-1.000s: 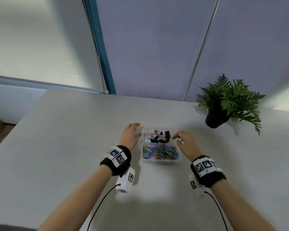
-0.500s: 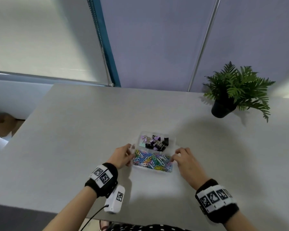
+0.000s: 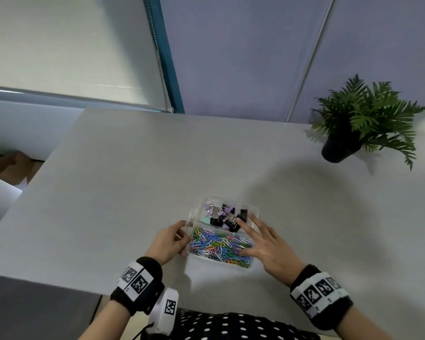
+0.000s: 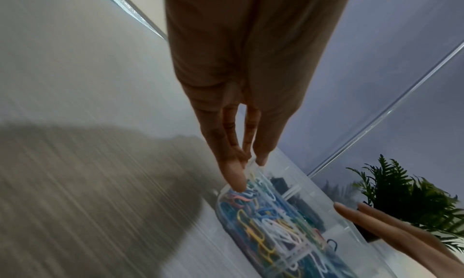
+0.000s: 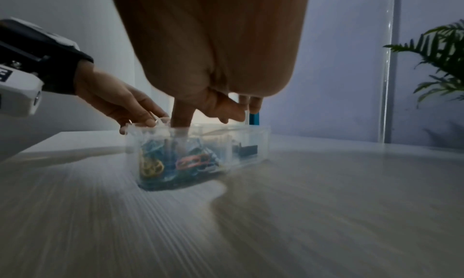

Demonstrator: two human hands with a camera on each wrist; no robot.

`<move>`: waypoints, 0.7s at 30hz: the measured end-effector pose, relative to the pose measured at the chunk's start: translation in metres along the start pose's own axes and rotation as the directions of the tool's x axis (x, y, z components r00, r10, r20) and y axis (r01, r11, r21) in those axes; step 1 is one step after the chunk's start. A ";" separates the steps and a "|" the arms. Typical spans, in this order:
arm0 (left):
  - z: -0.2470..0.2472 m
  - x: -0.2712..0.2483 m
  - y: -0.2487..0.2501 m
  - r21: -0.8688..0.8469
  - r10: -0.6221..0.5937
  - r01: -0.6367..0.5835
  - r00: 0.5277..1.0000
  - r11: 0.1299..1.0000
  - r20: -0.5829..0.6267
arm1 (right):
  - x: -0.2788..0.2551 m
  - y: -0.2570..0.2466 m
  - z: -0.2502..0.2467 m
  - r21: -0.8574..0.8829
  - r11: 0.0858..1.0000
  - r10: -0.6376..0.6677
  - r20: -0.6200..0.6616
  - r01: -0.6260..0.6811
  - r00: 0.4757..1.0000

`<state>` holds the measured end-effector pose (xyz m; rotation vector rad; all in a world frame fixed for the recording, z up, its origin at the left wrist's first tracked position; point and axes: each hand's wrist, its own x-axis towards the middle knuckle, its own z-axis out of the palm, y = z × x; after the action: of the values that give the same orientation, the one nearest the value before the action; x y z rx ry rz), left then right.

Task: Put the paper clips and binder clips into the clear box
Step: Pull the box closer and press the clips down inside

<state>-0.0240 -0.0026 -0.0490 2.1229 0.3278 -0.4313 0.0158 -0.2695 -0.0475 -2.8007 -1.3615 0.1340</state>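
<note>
Near the worktop's [image 3: 108, 192] front edge, the coloured wire paper clips [image 3: 220, 246] fill the closer compartment of the clear plastic box [image 3: 255, 211] and the black and purple binder clips [image 3: 225, 215] the farther one, so the filling looks finished. The left hand [image 3: 168, 244] pinches the box's left rim; the right hand [image 3: 265, 246] lies released, fingers straight across the right rim. Next comes only letting go without tipping the box.
</note>
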 end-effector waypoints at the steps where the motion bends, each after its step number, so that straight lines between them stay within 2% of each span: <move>1: 0.000 -0.001 0.001 -0.016 -0.002 0.003 1.000 1.000 0.006 | -0.002 0.001 -0.002 -0.001 1.000 -0.002 0.006 0.002 1.000; 5: -0.001 -0.001 0.002 -0.044 -0.010 0.011 1.000 0.999 0.024 | 0.004 0.000 -0.011 0.136 0.990 0.032 -0.032 -0.027 0.999; 7: -0.003 0.000 0.001 -0.034 -0.013 0.014 0.999 0.999 0.038 | 0.014 -0.006 -0.014 0.242 0.970 0.033 0.002 -0.032 0.999; 9: -0.004 0.001 0.001 -0.050 -0.021 0.023 0.999 0.998 0.049 | 0.023 -0.014 -0.012 0.279 0.960 -0.028 0.065 0.009 0.998; 12: -0.005 0.001 0.002 -0.084 -0.024 0.029 0.998 0.996 0.061 | 0.031 -0.024 -0.010 0.278 0.960 -0.051 0.076 0.028 0.996; 15: -0.005 0.001 0.000 -0.095 -0.029 0.035 0.998 0.995 0.058 | 0.024 -0.017 -0.011 0.261 0.965 -0.006 0.167 -0.038 0.986; 21: -0.004 0.002 -0.003 -0.119 -0.042 0.049 0.997 0.992 0.064 | 0.017 -0.011 -0.015 0.247 0.965 0.058 0.116 -0.085 0.992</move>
<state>-0.0226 0.0023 -0.0496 1.9836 0.3589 -0.4898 0.0193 -0.2490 -0.0335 -2.6622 -1.1673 0.4333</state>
